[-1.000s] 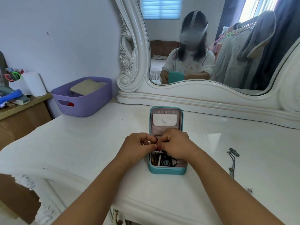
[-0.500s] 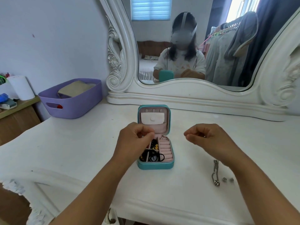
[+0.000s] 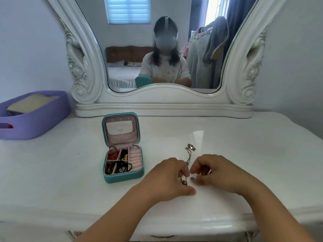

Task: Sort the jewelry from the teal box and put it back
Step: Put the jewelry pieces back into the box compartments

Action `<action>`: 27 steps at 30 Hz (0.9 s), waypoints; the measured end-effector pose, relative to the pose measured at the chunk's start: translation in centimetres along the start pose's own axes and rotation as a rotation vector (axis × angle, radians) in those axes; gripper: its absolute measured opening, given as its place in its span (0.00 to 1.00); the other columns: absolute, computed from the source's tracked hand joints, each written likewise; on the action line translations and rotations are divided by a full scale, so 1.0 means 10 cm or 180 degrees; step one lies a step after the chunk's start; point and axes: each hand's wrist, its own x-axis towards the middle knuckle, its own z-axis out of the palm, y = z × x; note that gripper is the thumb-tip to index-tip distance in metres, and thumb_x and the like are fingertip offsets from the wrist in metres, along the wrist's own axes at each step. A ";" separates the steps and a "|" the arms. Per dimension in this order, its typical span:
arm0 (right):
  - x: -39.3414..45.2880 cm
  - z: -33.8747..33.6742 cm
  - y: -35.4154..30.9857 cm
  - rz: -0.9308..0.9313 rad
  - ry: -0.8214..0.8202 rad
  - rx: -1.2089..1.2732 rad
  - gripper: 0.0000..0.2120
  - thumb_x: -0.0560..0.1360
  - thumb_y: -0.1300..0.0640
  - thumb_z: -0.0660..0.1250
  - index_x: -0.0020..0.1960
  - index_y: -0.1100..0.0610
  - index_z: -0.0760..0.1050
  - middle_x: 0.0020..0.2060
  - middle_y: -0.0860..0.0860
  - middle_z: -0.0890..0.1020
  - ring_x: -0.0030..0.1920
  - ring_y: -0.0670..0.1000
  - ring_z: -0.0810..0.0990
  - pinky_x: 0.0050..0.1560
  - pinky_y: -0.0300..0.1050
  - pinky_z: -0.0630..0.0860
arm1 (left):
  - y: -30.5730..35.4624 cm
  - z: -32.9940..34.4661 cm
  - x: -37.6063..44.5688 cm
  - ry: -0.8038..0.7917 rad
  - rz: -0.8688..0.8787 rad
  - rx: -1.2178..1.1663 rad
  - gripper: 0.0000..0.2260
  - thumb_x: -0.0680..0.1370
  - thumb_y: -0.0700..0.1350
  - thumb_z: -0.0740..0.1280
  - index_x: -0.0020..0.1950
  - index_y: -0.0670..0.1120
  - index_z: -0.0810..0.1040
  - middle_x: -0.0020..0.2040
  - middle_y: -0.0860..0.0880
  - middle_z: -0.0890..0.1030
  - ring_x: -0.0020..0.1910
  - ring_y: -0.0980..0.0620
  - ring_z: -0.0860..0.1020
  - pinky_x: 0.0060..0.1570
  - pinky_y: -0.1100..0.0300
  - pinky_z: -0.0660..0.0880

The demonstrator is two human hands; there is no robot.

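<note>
both hands sit curled over the near end of the necklace chain, which runs straight away from them, teal box off left, though I can't tell what either grip actually holds

We see the teal box lying open, compartments filled; right of it lies a silver chain.
</note>
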 end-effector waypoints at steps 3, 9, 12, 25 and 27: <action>0.03 0.08 0.00 -0.0187 0.0052 -0.0282 0.06 0.67 0.60 0.69 0.41 0.50 0.78 0.41 0.47 0.77 0.37 0.42 0.74 0.40 0.36 0.72 | 0.02 0.05 0.02 0.0058 -0.0064 -0.0024 0.11 0.67 0.49 0.73 0.46 0.50 0.78 0.40 0.53 0.76 0.37 0.55 0.74 0.42 0.59 0.73; 0.09 0.13 -0.02 -0.0249 0.0078 -0.0707 0.13 0.69 0.62 0.62 0.32 0.46 0.70 0.32 0.42 0.73 0.32 0.41 0.72 0.32 0.33 0.68 | -0.02 0.05 0.07 0.0168 -0.0138 -0.0094 0.04 0.70 0.41 0.69 0.43 0.47 0.81 0.31 0.58 0.75 0.35 0.57 0.75 0.40 0.64 0.74; 0.11 0.12 -0.01 -0.0203 0.0073 -0.0971 0.11 0.68 0.62 0.62 0.32 0.47 0.66 0.34 0.44 0.72 0.36 0.48 0.73 0.36 0.40 0.70 | 0.01 0.06 0.11 0.0285 -0.0111 -0.0262 0.05 0.70 0.39 0.67 0.42 0.47 0.82 0.32 0.58 0.76 0.32 0.60 0.74 0.37 0.68 0.73; -0.20 -0.68 0.80 0.0601 0.1228 0.0254 0.04 0.68 0.64 0.66 0.39 0.56 0.76 0.34 0.50 0.78 0.32 0.49 0.76 0.36 0.46 0.76 | 0.64 0.53 0.84 0.0506 -0.0179 -0.1805 0.06 0.70 0.39 0.68 0.36 0.49 0.79 0.35 0.48 0.81 0.35 0.53 0.79 0.45 0.52 0.79; -0.25 -0.79 0.96 0.0727 0.1433 0.0400 0.04 0.67 0.65 0.66 0.38 0.57 0.76 0.34 0.51 0.79 0.32 0.50 0.76 0.34 0.45 0.75 | 0.76 0.67 0.96 0.0455 -0.0143 -0.1792 0.06 0.69 0.41 0.69 0.35 0.51 0.78 0.37 0.45 0.82 0.35 0.53 0.78 0.42 0.54 0.78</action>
